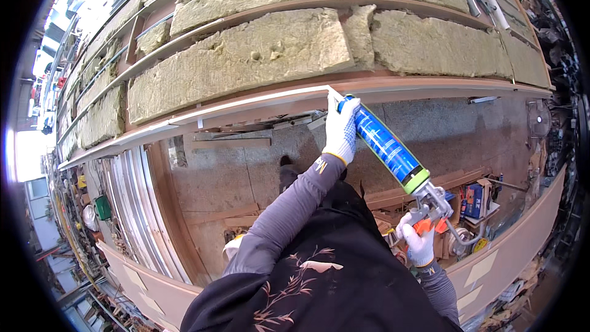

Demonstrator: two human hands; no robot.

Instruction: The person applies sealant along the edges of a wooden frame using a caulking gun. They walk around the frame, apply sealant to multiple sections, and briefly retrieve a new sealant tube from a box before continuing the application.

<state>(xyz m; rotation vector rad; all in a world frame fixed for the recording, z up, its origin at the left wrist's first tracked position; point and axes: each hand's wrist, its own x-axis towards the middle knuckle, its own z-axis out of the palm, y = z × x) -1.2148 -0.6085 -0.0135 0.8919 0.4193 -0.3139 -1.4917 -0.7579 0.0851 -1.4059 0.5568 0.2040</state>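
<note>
A caulking gun (433, 200) with a long blue tube (387, 147) and lime-green collar slants across in front of me. My right hand (420, 238), in a white glove, is closed round its grip by the orange trigger. Near the front of the tube, my gloved left hand (342, 130) wraps round it and steadies the nozzle end. The white nozzle (332, 92) meets the near edge of a long wooden frame rail (393, 89). A pale white strip (264, 99) runs along that rail to the left of the tip.
Beyond the rail, yellowish insulation slabs (239, 61) fill the frame between wooden battens. Long white and brown boards (147, 209) stand at left. A blue box (474, 200) and loose items sit low at right. Panels (510, 240) lie behind me at both sides.
</note>
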